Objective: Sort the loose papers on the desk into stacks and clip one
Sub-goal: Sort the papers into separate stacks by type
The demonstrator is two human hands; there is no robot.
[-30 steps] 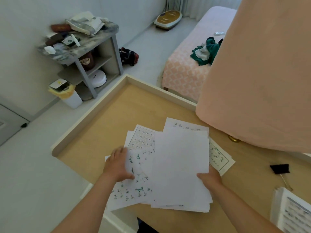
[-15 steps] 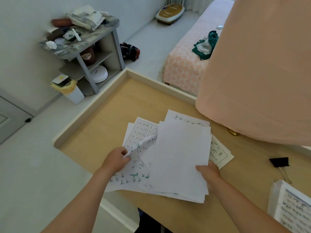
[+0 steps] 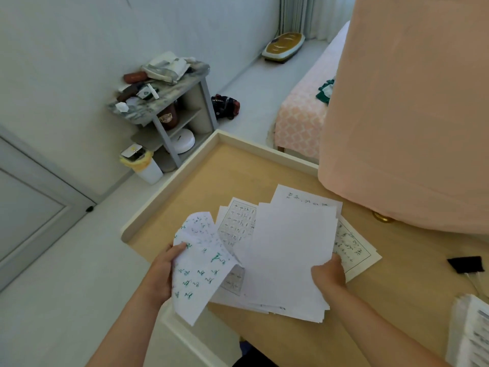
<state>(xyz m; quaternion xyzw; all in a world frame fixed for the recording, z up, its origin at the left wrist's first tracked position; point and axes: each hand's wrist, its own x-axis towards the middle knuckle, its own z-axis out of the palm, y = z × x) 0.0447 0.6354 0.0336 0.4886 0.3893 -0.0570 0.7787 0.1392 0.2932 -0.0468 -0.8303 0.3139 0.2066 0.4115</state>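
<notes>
Head view: my left fingers (image 3: 176, 249) curl round the green-marked sheet (image 3: 201, 271), held clear at lower centre for sorting; my right fingers (image 3: 324, 271) pinch the blank stack (image 3: 288, 255), bunching it together over the surface (image 3: 201, 181).

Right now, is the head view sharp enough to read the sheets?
Head view: even light, no glare on the papers; green marks on the sheet in the left hand show but are illegible; the printed stack at lower right is smeared; the wide lens bows the desk rim.
</notes>
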